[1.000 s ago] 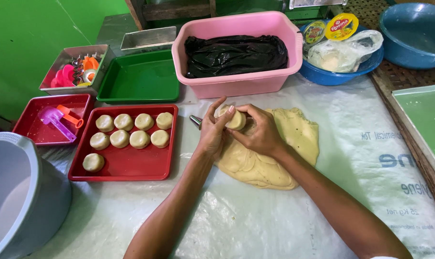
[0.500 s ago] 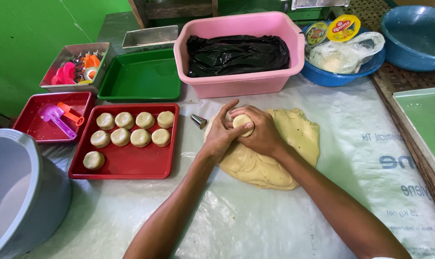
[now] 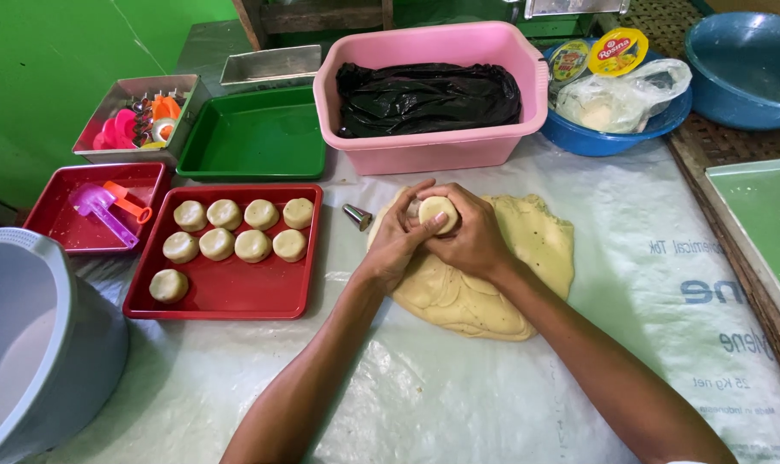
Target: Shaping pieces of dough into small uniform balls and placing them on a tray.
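Both hands meet over a flattened sheet of pale dough (image 3: 510,275) on the plastic-covered table. My right hand (image 3: 471,236) cups a round dough disc (image 3: 437,210), which seems to sit in a small metal cutter. My left hand (image 3: 398,241) wraps around the same piece, its thumb pressing on the disc's edge. To the left, a red tray (image 3: 235,296) holds several similar dough rounds (image 3: 235,232) in rows. A small metal piping nozzle (image 3: 357,216) lies between the tray and my hands.
A pink tub (image 3: 433,146) lined with black plastic stands behind the dough. Nearby are an empty green tray (image 3: 252,137), a red tray with plastic tools (image 3: 106,206), a metal tin of cutters (image 3: 136,120), blue bowls (image 3: 734,60), and a grey bucket (image 3: 37,344) at front left.
My hands have closed more tightly around the dough disc and turned it face up. The arms stayed over the dough sheet.
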